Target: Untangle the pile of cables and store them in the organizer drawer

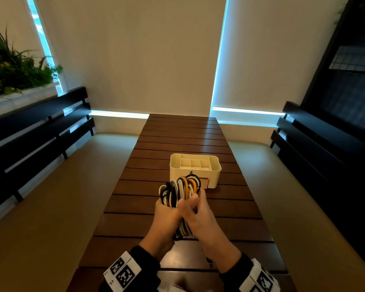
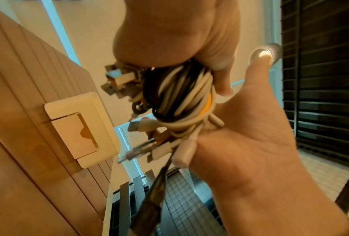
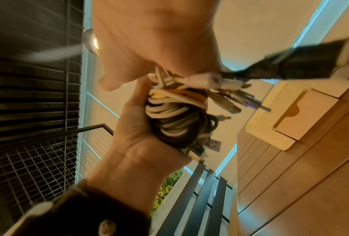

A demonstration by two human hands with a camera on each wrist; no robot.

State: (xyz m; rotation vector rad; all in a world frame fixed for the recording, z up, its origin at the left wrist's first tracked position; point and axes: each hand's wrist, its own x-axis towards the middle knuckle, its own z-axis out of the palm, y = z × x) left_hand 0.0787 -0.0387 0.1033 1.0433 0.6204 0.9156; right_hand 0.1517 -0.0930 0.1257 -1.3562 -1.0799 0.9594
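Observation:
A tangled bundle of black, white and orange cables (image 1: 182,189) (image 2: 181,99) (image 3: 169,118) is held up above the wooden table (image 1: 177,133), just in front of the white organizer (image 1: 195,172) (image 2: 101,111) (image 3: 258,124). My left hand (image 1: 167,209) (image 2: 179,39) (image 3: 133,127) grips the bundle with fingers curled round it. My right hand (image 1: 200,209) (image 2: 250,143) (image 3: 159,39) clasps it from the right, palm against the cables. Several plugs stick out of the bundle's underside. The organizer's drawer (image 1: 204,183) (image 2: 74,135) (image 3: 303,115) stands pulled out a little.
The organizer's top has several open compartments (image 1: 195,163). Dark slatted benches (image 1: 40,133) run along both sides of the table, with beige cushions (image 1: 51,207). Plants (image 1: 13,68) stand at the back left. The table runs on beyond the organizer to the wall.

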